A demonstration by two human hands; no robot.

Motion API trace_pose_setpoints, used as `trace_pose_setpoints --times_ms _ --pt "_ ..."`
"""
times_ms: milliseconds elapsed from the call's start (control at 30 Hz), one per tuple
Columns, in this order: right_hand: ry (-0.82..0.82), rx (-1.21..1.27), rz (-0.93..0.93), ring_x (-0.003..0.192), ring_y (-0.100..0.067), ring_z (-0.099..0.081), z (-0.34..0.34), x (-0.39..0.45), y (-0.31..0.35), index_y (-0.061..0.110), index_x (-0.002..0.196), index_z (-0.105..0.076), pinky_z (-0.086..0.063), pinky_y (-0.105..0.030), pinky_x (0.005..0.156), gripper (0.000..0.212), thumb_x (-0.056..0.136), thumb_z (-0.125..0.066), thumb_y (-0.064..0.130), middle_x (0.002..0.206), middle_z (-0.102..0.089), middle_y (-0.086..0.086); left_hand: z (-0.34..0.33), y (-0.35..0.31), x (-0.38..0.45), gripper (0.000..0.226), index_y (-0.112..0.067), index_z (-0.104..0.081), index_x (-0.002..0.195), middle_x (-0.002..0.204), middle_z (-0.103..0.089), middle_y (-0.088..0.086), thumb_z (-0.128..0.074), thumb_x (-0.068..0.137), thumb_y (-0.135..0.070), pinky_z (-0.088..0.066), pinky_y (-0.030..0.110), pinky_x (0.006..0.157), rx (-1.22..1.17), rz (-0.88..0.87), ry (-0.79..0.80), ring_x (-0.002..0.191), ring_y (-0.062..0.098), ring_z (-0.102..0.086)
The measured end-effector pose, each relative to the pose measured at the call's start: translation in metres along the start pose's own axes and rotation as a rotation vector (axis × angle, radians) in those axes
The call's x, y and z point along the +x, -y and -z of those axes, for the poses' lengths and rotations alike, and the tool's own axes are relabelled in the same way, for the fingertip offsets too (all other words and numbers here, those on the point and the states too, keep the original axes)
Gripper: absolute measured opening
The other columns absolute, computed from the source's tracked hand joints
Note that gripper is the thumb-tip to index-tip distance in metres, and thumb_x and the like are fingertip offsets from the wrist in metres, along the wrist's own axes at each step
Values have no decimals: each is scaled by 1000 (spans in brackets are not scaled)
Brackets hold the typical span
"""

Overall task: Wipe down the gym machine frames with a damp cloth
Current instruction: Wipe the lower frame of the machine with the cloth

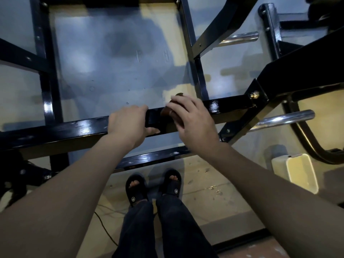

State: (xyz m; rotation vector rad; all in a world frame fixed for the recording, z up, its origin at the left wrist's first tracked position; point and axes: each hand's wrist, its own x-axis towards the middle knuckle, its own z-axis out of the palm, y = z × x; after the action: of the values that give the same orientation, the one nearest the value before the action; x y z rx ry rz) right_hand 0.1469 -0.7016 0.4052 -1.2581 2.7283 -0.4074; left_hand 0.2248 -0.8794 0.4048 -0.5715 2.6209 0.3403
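A glossy black steel crossbar (pixel 74 128) of the gym machine frame runs left to right across the middle of the view. My left hand (pixel 130 123) grips this bar from above, fingers over the far edge and thumb on the near face. Just to its right, my right hand (pixel 191 120) presses a small dark brown cloth (pixel 165 112) against the same bar. Most of the cloth is hidden under my fingers; a bit of it pokes out past the fingertips.
More black frame tubes stand left (pixel 46 71) and right (pixel 197 53) of the bar, and a lower bar (pixel 149 158) runs beneath it. Chrome pegs (pixel 284 118) stick out at right. A pale bin (pixel 297 172) sits on the floor at right. My sandalled feet (pixel 154 187) stand below.
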Motion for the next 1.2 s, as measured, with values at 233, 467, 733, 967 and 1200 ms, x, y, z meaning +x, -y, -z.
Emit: trace_pose_setpoints --times_ms 233,467,733,967,1200 --pt "-63 -79 -475 137 -38 -39 12 7 -45 25 132 -63 -39 -54 110 33 100 -57 31 149 -49 -1 -7 52 -15 94 -17 -37 150 148 -46 8 -69 80 -71 1 49 127 210 -24 -12 144 31 -35" --pt "-5 -31 -108 132 -40 -42 -24 6 29 31 135 -60 -40 -53 107 42 94 -65 31 160 -39 -4 -3 68 -27 72 -17 -60 117 112 -68 9 -72 76 -75 -38 38 76 64 99 -7 105 35 -60" --pt "-68 -52 -470 129 -38 -43 -25 26 41 31 135 -62 -36 -50 111 39 97 -62 32 161 -36 -6 -2 73 -20 70 -19 -57 113 108 -66 7 -71 75 -77 -33 36 71 92 87 28 103 35 -62" --pt "-3 13 -69 120 -38 -49 -18 -4 30 28 137 -61 -45 -54 102 48 90 -71 25 156 -42 -8 -5 74 -23 73 -19 -57 120 113 -65 6 -69 77 -78 -32 37 75 90 80 -5 107 34 -60" --pt "-20 158 -121 132 -37 -45 -39 12 86 32 132 -65 -41 -49 108 38 95 -71 38 161 -34 -16 -8 73 -26 73 -20 -54 126 121 -62 6 -68 80 -75 -39 41 86 69 101 -10 113 33 -58"
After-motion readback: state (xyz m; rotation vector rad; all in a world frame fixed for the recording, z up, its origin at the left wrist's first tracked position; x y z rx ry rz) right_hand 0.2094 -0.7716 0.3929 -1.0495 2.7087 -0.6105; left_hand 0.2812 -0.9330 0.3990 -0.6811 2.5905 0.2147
